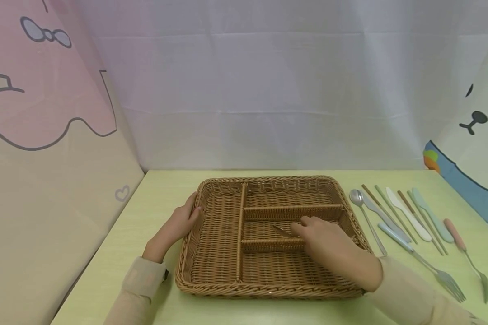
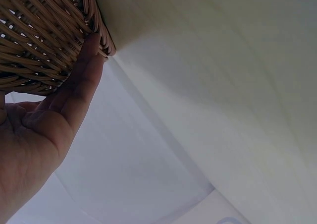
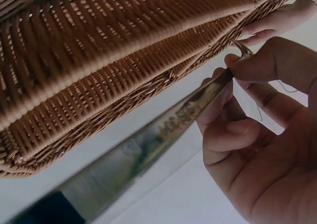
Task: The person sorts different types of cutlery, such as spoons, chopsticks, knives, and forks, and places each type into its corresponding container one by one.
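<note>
A brown wicker cutlery tray (image 1: 211,295) with woven dividers sits on the table. My left hand (image 1: 183,221) grips its left side, thumb over the rim and fingers along the outer wall; the left wrist view shows those fingers (image 2: 81,87) against the weave. Over the middle compartment on the right, my right hand (image 1: 329,246) pinches a piece of metal cutlery (image 3: 148,147) between thumb and fingertips. It has a shiny neck and a dark handle end. Its curved tip (image 1: 282,231) points left in the head view; I cannot tell whether it is a fork or a spoon.
Right of the tray lie a metal spoon (image 1: 368,221), a white knife (image 1: 408,214), a light-blue knife (image 1: 433,216), several brown and green chopsticks (image 1: 420,221), a blue-handled fork (image 1: 424,262) and a pink-handled utensil (image 1: 457,234). Cloth walls (image 1: 268,113) enclose the table's back and sides.
</note>
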`<action>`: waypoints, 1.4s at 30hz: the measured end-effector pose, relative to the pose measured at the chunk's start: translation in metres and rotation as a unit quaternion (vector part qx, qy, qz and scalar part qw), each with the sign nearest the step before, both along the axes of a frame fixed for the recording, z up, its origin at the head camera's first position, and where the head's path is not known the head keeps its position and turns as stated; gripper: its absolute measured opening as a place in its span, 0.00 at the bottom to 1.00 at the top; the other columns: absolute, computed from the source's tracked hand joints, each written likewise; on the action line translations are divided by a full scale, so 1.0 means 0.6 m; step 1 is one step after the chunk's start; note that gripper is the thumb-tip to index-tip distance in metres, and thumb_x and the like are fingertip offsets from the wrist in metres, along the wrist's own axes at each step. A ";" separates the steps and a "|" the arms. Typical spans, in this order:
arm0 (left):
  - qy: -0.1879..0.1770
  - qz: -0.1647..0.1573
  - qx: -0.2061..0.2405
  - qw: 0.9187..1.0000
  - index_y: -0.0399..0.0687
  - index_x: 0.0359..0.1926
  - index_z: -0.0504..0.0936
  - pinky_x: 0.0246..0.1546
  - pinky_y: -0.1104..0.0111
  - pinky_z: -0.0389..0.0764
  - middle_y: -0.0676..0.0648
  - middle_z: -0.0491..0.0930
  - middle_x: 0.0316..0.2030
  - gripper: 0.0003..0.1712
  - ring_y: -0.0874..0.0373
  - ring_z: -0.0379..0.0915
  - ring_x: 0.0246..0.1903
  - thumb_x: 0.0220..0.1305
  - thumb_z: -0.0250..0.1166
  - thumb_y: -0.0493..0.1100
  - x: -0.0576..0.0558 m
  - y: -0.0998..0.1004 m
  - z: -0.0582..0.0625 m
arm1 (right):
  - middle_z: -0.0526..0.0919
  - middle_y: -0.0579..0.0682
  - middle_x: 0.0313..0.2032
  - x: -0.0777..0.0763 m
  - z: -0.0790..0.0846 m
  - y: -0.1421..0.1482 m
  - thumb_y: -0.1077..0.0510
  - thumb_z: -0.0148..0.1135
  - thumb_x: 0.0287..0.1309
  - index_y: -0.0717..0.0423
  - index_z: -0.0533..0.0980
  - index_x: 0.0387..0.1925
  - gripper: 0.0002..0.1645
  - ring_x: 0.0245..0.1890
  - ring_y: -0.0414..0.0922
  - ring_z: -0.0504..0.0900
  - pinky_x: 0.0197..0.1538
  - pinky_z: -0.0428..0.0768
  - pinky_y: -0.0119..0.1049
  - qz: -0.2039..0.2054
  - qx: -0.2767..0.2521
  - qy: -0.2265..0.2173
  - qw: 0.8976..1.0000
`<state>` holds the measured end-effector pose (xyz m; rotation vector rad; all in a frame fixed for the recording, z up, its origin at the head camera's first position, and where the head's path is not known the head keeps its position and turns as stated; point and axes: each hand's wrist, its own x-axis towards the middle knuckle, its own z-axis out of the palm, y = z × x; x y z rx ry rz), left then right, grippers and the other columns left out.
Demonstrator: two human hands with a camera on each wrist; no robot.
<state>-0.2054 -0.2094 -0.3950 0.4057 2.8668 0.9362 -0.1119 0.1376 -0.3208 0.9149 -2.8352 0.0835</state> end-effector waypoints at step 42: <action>-0.005 0.007 0.016 1.000 0.35 0.70 0.38 0.17 0.66 0.68 0.39 0.74 0.26 0.34 0.61 0.55 0.09 0.73 0.40 0.45 0.000 0.000 -0.004 | 0.78 0.46 0.19 -0.005 -0.061 -0.047 0.65 0.67 0.45 0.51 0.80 0.38 0.14 0.16 0.37 0.69 0.17 0.65 0.29 0.078 0.142 -0.066 0.985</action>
